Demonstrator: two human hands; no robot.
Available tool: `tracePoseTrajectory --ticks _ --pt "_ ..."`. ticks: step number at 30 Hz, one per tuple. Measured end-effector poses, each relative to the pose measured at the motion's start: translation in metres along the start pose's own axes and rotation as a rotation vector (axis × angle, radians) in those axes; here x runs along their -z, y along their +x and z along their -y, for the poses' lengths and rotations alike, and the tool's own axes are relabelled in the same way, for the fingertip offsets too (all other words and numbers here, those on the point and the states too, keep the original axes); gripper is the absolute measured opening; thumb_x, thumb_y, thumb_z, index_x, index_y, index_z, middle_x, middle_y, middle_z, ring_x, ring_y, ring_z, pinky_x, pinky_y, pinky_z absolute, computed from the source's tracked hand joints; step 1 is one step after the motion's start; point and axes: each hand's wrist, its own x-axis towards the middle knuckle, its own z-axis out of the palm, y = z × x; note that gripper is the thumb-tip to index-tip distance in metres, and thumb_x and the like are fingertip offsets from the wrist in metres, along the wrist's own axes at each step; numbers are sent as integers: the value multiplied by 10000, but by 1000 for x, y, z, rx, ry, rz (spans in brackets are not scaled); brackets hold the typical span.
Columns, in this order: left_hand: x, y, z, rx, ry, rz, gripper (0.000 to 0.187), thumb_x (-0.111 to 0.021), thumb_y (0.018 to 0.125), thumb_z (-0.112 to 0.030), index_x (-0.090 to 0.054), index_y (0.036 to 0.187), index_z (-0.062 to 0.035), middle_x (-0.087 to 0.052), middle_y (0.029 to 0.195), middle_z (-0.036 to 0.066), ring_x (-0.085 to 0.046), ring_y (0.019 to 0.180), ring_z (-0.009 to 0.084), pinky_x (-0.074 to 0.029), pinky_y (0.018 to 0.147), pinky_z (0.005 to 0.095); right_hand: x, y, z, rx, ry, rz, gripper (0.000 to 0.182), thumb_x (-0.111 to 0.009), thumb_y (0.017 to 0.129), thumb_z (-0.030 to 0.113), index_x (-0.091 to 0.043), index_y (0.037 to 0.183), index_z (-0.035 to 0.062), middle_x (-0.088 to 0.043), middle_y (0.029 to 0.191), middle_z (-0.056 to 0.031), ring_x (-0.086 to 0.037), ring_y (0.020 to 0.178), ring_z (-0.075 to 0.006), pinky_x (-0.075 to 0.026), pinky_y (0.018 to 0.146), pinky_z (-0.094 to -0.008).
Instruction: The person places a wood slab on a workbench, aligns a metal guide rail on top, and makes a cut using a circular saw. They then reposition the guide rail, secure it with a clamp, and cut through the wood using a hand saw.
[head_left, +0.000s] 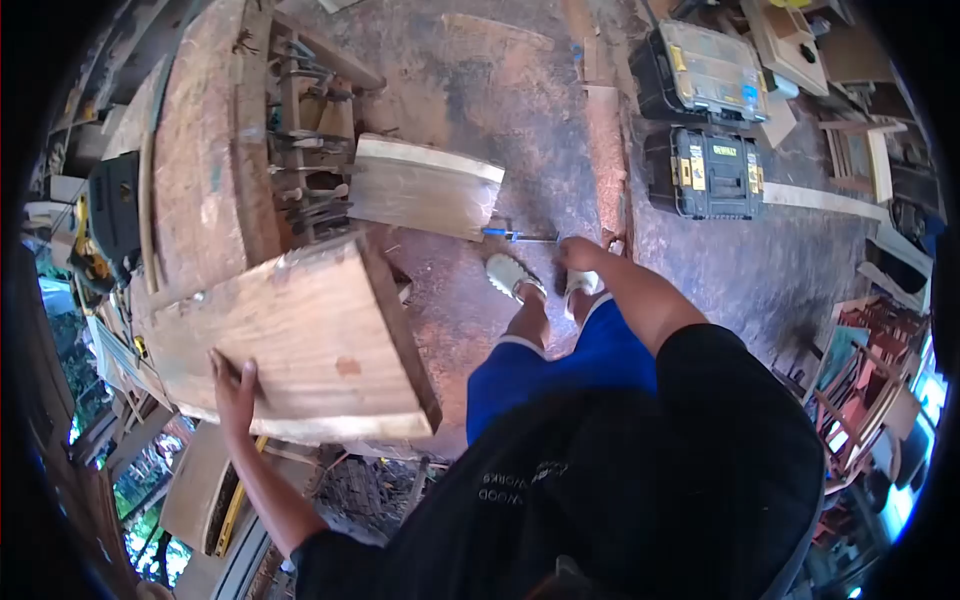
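Observation:
My left hand (234,395) lies on the broad face of a thick wooden slab (300,345), thumb and fingers apart. The slab has pale edges and a dark, rough end, and it sits tilted against the workbench (205,150). Down by my feet, my right hand (578,254) is closed around one end of a long thin tool (522,237) with blue parts. Its exact kind is too small to tell. The tool's far end comes close to a second wooden board (425,190) lower down beside the bench.
Several hand tools (310,165) fill the rack along the bench side. Two black tool cases (705,172) (700,75) stand on the floor to the right. A black and yellow power tool (110,215) is at far left. Stacked wooden pieces (865,375) crowd the right edge.

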Motion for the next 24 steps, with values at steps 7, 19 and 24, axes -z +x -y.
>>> tracePoseTrajectory --ticks 7,19,24 --pt "39 -7 47 162 -145 143 818 -604 887 -206 -102 1523 -96 -175 1556 165 -237 1409 303 -217 1142 389 -77 180 20 98 -63 287 563 -611 809 479 -640 1079 -15 -620 1158 -219 -593 1074 -370 -463 932 -432" --pt "-37 15 2 411 -225 258 764 -577 916 -259 -132 1518 -105 -186 1551 161 -264 1393 305 -284 1113 394 -145 355 34 -30 -32 224 529 -617 816 345 -545 1218 9 -552 1262 -205 -525 1188 -345 -462 968 -454" --pt "-44 3 3 540 -201 248 756 -580 916 -265 -145 1516 -114 -189 1551 159 -274 1387 307 -291 1107 396 -174 383 32 -107 54 127 569 -629 816 341 -501 1264 14 -492 1330 -212 -494 1223 -351 -432 1001 -465"
